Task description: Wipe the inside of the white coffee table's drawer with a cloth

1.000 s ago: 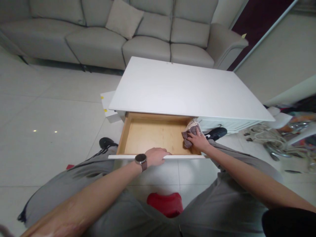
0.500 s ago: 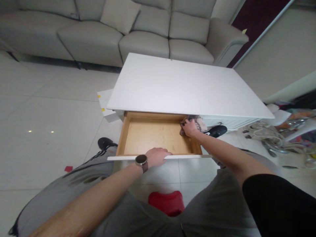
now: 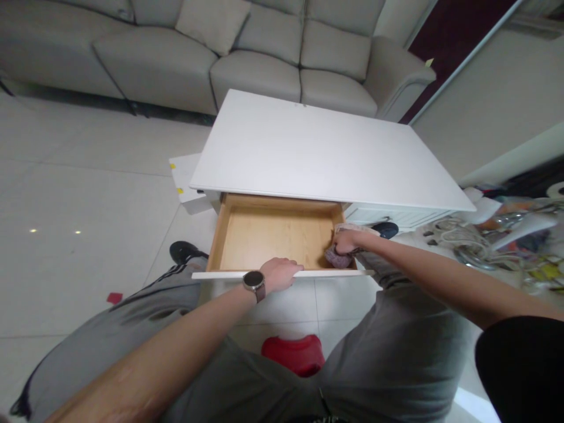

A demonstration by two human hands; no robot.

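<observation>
A wooden drawer (image 3: 268, 235) with a white front stands pulled out from a white coffee table (image 3: 317, 153). My left hand (image 3: 282, 274), with a watch at the wrist, grips the top edge of the drawer front near its middle. Inside the drawer's front right corner my right hand (image 3: 347, 241) is closed on a bunched brownish-purple cloth (image 3: 338, 257). The cloth presses down by the corner, and a paler part of it trails over the drawer's right side. The right fingertips are partly hidden in its folds.
Behind the table runs a grey sofa (image 3: 259, 76). A white box (image 3: 189, 182) with yellow marks stands at the table's left. Cables and clutter (image 3: 476, 241) lie on the floor at right. Between my legs is a red object (image 3: 294, 353).
My right hand has moved with the cloth from the drawer's right side toward its front right corner. My left hand stays on the drawer front. The view has shifted slightly.
</observation>
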